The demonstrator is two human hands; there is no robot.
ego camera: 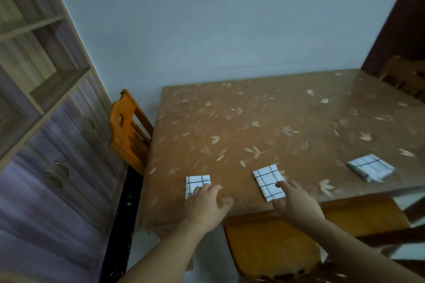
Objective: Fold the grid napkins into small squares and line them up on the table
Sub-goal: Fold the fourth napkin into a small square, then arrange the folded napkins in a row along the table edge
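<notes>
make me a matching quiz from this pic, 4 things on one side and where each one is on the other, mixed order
Things:
1. left napkin
2. middle napkin
3. right napkin
4. orange chair

Places:
a. on the table, touched by no hand
b. under the fingers of the right hand
c. off the table, by its left edge
d. under the fingers of the left hand

Pairs: 1-d, 2-b, 3-a, 4-c

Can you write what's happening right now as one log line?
napkins: three folded, in a row near table edge | left hand: fingers on left napkin | right hand: fingers on middle napkin | right napkin: untouched
</notes>
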